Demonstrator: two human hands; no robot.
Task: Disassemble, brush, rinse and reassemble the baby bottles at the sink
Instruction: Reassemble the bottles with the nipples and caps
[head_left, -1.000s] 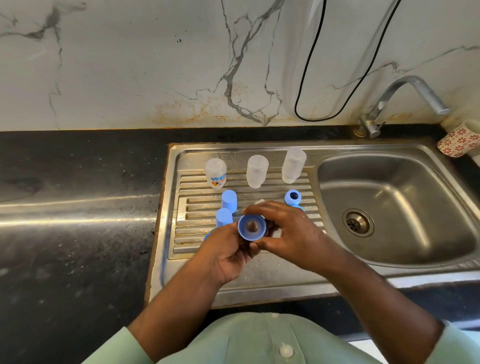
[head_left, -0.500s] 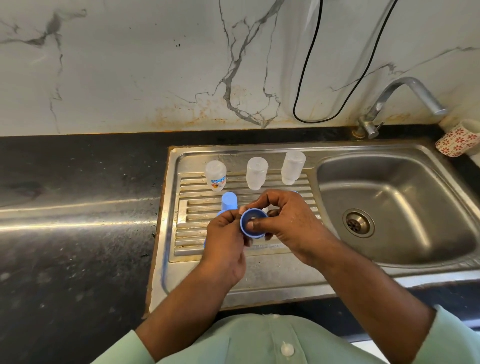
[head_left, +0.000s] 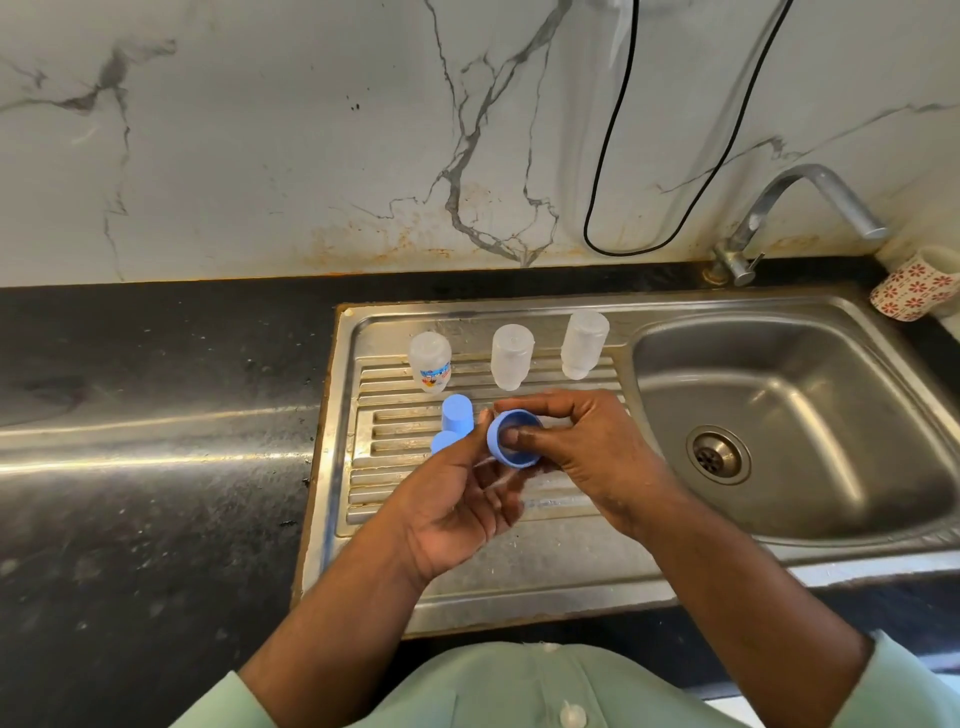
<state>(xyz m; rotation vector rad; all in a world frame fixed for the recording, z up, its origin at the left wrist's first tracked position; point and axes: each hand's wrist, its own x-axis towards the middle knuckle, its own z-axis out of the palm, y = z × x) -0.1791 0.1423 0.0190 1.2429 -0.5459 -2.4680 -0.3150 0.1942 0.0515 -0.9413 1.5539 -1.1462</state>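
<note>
Over the ribbed drainboard (head_left: 467, 561) the right hand (head_left: 587, 457) pinches a blue collar ring (head_left: 511, 439) with a finger tucked into its mouth, while the left hand (head_left: 457, 499) lies palm-up just under it, fingers loosely spread around something clear and blurred — probably a teat, though I cannot tell. Three bare bottle bodies (head_left: 511, 356) stand upturned behind, two blue caps (head_left: 456, 422) beside the left hand, so this looks like reassembly — next, seating the teat squarely in the ring.
</note>
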